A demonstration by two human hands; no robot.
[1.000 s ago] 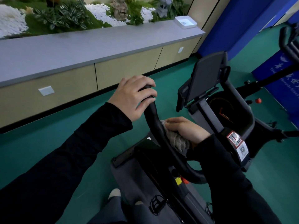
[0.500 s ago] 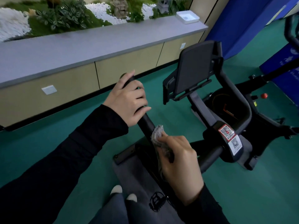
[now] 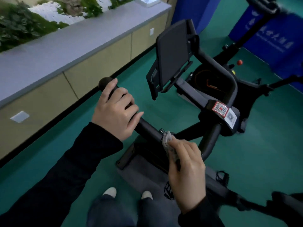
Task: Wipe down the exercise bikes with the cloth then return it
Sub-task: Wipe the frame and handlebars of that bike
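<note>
A black exercise bike [image 3: 211,89] stands in front of me on the green floor. Its left handlebar [image 3: 147,128] runs diagonally from the upper left toward the centre. My left hand [image 3: 114,112] grips the handlebar near its rounded end. My right hand [image 3: 186,171] holds a grey-white cloth [image 3: 168,140] pressed against the handlebar just below the left hand. The dark console screen [image 3: 173,51] tilts up behind the bars. QR stickers [image 3: 220,108] sit on the bar clamp.
A long grey counter [image 3: 65,45] with beige cabinet fronts runs along the left, with plants and white pebbles behind it. A second bike's frame [image 3: 255,12] and a blue panel [image 3: 270,41] stand at the upper right. My shoes [image 3: 109,192] are near the bike's base.
My right hand came out from under the bar and now holds the cloth on top of it. The view swung, so the bike sits more upright in the frame.
</note>
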